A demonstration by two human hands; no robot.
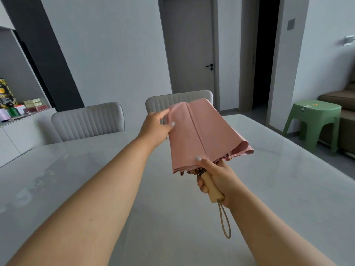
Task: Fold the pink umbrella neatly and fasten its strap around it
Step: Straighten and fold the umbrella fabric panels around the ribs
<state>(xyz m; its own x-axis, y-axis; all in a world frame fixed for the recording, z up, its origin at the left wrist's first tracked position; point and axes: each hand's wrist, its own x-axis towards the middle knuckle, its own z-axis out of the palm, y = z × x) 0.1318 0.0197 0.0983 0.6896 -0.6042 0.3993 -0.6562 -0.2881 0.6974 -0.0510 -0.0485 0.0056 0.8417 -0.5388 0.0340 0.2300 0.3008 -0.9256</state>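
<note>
**Holding a pink umbrella above the table, canopy still loose**

Gripping the pale wooden handle [212,187], the right hand [219,177] has its fingers curled round it from below, and its thumb reaches up to press on the lower edge of the pink umbrella [201,135] near a centre crease. A beige cord loop [225,221] hangs from the butt of the handle, dangling free towards the viewer.

The umbrella is closed but not rolled. Its canopy flares out from the handle in wide flat panels, tilted away and up over the white table [269,189], not touching it. Patterned lining shows at the hem just above the handle. No strap can be made out around the fabric.

Farther out, the left hand [155,129] holds the far left edge of the canopy, thumb on top of the cloth and fingers tucked behind it, pinching the panel near the tip end.

Beyond the table stand two grey padded chairs [88,121], one partly hidden by the umbrella. A green plastic stool [315,121] sits on the floor at the right. On the left, a white sideboard [23,129] carries boxes and small bottles. A grey door [190,45] is shut in the back wall.
</note>
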